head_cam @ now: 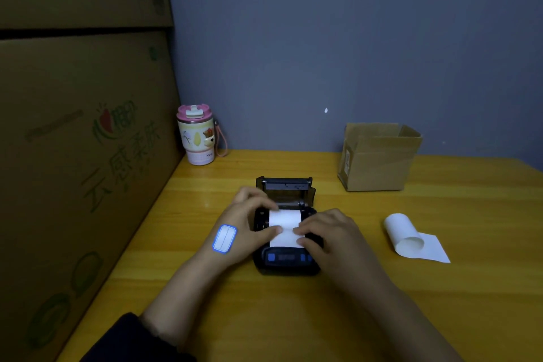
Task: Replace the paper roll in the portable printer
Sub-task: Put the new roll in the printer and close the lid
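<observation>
Head view: portable printer [286,239] sits mid-tabletop [382,303], lid [285,185] open. Left hand [246,225] and right hand [326,236] each keep a fingertip grip pressing the paper roll [284,225] strip flat. Paper is light, thin and crease-prone; best handled by its edges.

Black plastic portable printer [286,256] with blue buttons; plain white paper strip [284,228] across it. Loose white curled paper [407,236]. Yellow-orange wooden table [205,282]. Pink-lidded cartoon-printed tumbler [197,135]. Brown cardboard box [377,157]. Blue-bordered white sticker [224,238].
</observation>
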